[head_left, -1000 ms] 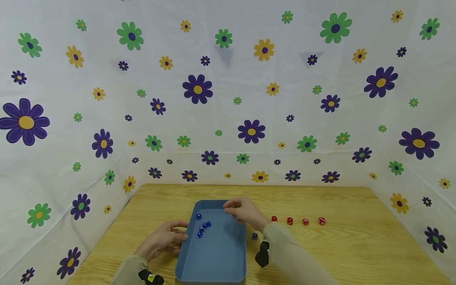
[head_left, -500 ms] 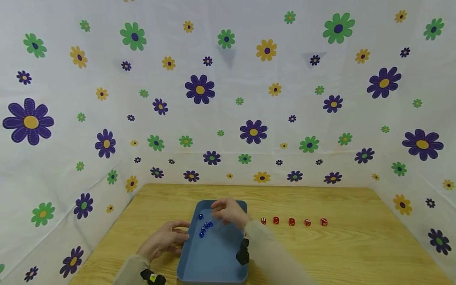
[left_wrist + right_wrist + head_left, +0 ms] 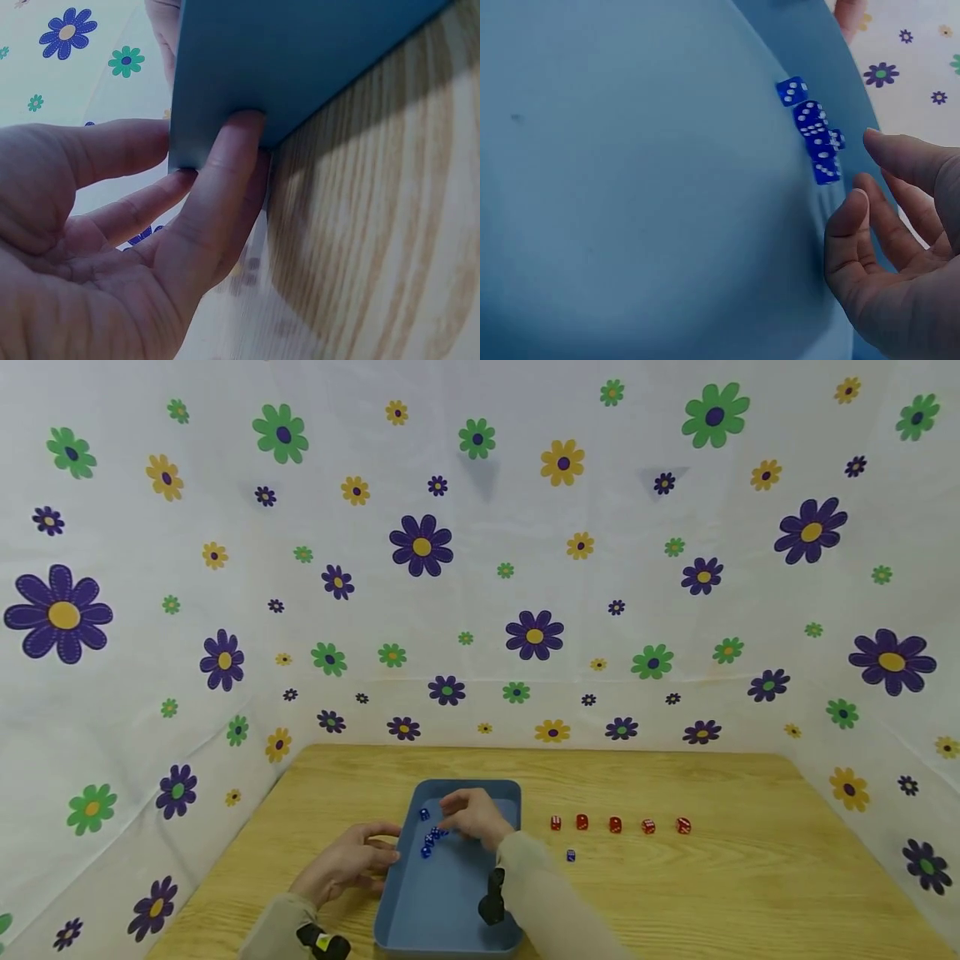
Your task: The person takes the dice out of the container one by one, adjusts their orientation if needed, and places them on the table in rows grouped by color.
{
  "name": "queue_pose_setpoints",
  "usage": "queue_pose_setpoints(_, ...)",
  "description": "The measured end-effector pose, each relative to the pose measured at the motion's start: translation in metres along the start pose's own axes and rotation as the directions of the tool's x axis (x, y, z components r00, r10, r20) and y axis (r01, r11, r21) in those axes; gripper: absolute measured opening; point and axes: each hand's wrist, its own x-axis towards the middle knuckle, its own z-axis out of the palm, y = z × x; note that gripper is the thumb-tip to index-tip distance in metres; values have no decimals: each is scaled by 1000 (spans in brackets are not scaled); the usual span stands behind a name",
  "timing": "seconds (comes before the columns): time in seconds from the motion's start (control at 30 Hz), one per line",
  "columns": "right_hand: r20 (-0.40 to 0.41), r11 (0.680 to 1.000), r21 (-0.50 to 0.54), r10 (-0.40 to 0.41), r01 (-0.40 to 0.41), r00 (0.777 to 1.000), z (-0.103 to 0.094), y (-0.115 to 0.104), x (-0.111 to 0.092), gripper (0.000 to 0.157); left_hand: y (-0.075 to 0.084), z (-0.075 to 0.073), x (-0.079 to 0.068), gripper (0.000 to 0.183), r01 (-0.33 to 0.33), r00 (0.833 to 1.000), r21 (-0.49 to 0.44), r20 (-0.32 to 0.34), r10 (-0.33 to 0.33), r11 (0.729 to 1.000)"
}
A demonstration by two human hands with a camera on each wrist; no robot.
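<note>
My left hand (image 3: 352, 862) rests against the left side of a shallow blue tray (image 3: 393, 910). In the left wrist view, several of its fingertips (image 3: 244, 124) touch the tray's outer wall. Inside the tray, near its left side, lie several blue dice (image 3: 426, 852) with white dots, bunched closely together. My right hand (image 3: 476, 818) hovers over the tray close to these dice, partly covering them in the head view. The right wrist view shows a gap between its thumb and fingers, with nothing held, beside the bunched dice (image 3: 817, 135).
Right of the tray, several red dice (image 3: 615, 824) form a row across the wooden table (image 3: 712, 893). A lone blue die (image 3: 571, 855) sits in front of that row. A white flower-patterned cloth (image 3: 480, 635) stands around the back and sides.
My right hand has moved left and down over the tray toward the blue dice. The lone blue die and the leftmost red die now show uncovered. My left hand stays at the tray's side.
</note>
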Motion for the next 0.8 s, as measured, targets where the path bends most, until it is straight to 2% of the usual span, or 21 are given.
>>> queue_pose_setpoints(0.27,-17,996,-70,-49,47,999,5,6,-1,32,0,1,2,47,-1,1000,-9,3,1,1000)
queue_pose_setpoints(0.53,-25,995,-72,-73,71,997,2,13,-1,38,-1,-1,3,48,-4,1000,-19,8,4,1000)
queue_pose_setpoints(0.8,-47,992,-96,-86,81,995,8,20,1,39,-2,-3,0,49,-6,999,-30,33,7,1000)
